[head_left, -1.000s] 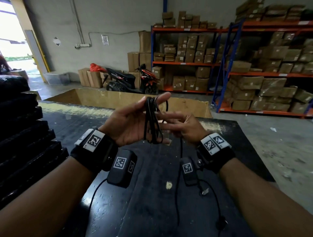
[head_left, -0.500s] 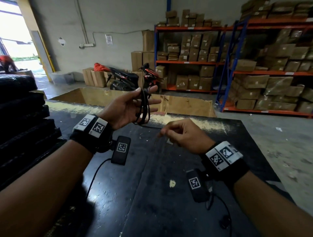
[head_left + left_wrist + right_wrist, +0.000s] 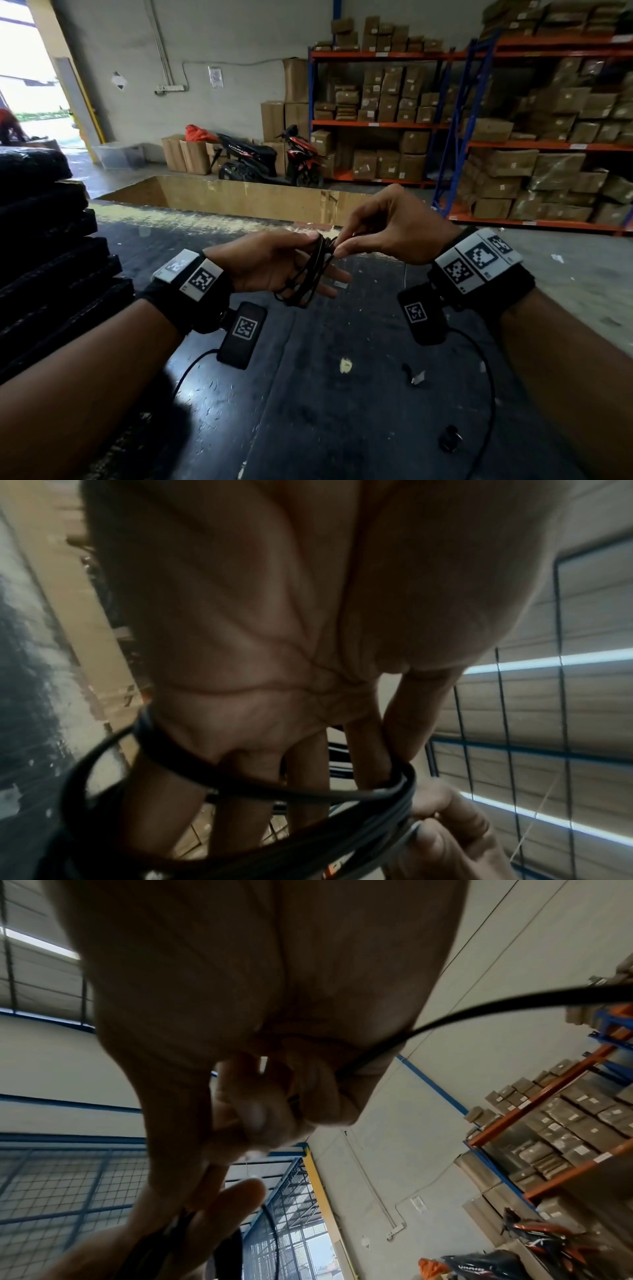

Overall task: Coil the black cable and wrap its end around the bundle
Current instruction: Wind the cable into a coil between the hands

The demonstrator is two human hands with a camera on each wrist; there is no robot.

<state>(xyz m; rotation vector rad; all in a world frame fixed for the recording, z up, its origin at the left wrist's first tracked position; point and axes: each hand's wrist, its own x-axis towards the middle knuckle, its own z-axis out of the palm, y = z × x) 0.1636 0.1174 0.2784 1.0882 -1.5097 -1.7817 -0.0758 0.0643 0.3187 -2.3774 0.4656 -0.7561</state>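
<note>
The black cable (image 3: 306, 278) is a bundle of several loops hanging around the outstretched fingers of my left hand (image 3: 301, 253), above the black table. The left thumb presses on the top of the bundle. My right hand (image 3: 342, 246) pinches the cable at the top of the coil between thumb and forefinger. In the left wrist view the loops (image 3: 281, 795) cross my fingers, and the right hand's fingertips (image 3: 445, 829) hold them at the lower right. In the right wrist view one cable strand (image 3: 479, 1010) runs from my curled fingers out to the right.
The black table (image 3: 308, 411) carries a small black ring-like piece (image 3: 450, 442) and a white scrap (image 3: 416, 377). Black stacked goods (image 3: 44, 240) stand at the left. A big cardboard bin (image 3: 239, 198) lies beyond the table's far edge. Behind it are shelves of boxes (image 3: 513, 137) and a motorbike (image 3: 260, 157).
The right hand had drawn away from the coil and down towards me; now it is back up at the top of the coil, pinching the cable. The left hand has turned and sunk lower.
</note>
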